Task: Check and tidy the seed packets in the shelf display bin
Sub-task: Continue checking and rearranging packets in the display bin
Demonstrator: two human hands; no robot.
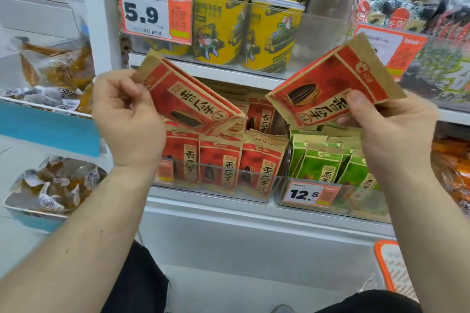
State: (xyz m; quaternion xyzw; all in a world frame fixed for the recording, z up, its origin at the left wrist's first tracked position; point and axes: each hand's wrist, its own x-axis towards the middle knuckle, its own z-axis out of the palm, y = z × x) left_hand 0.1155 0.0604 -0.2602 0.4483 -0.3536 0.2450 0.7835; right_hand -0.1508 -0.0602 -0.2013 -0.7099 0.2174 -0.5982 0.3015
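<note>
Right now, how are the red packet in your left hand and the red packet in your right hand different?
The left packet tilts with its top toward the upper left; the right packet tilts with its top toward the upper right. The left hand pinches its packet at the top corner; the right hand grips its packet on the lower edge. Both are red and tan with a dark seed picture.

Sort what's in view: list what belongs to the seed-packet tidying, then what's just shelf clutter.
Job: red packets in left hand and right hand; red packets in clear bin.
Not: yellow cans; green packets; 12.8 tag; wrapped snacks.
</note>
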